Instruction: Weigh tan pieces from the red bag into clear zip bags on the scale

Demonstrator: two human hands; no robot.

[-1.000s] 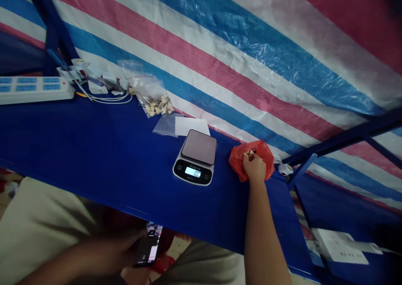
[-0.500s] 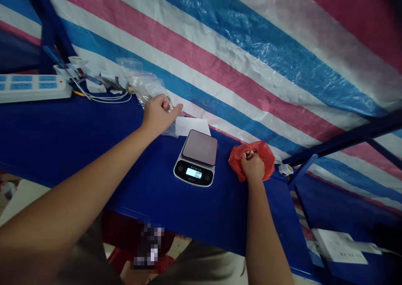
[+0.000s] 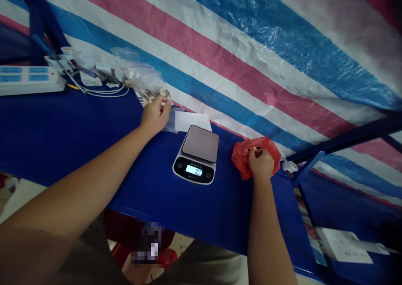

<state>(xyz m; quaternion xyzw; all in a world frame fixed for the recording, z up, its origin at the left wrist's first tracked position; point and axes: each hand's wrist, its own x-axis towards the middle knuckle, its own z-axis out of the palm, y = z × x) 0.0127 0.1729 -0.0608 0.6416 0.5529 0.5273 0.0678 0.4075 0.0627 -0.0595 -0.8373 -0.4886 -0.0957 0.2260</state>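
My left hand (image 3: 155,114) is at the right end of a clear zip bag (image 3: 143,78) holding small pale pieces (image 3: 163,93). Its thumb and fingers are pinched together; whatever sits between them is too small to make out. On the right, my right hand (image 3: 261,164) reaches into the mouth of a red plastic bag (image 3: 242,157), fingers curled inward, their tips partly hidden. Between the two hands lies a kitchen scale (image 3: 201,145) with a bare platform; its lit display (image 3: 194,170) reads 0.0.
White paper (image 3: 193,121) lies behind the scale. A power strip (image 3: 31,80), cables (image 3: 105,93) and chargers are at the left on the blue table (image 3: 72,138). A striped sheet (image 3: 194,55) hangs behind. A white plug (image 3: 289,166) is beside the red bag.
My left hand has turned down onto the clear bag, and its raised thumb has closed toward the fingers. My right hand stays in the red bag. The view has shifted slightly.
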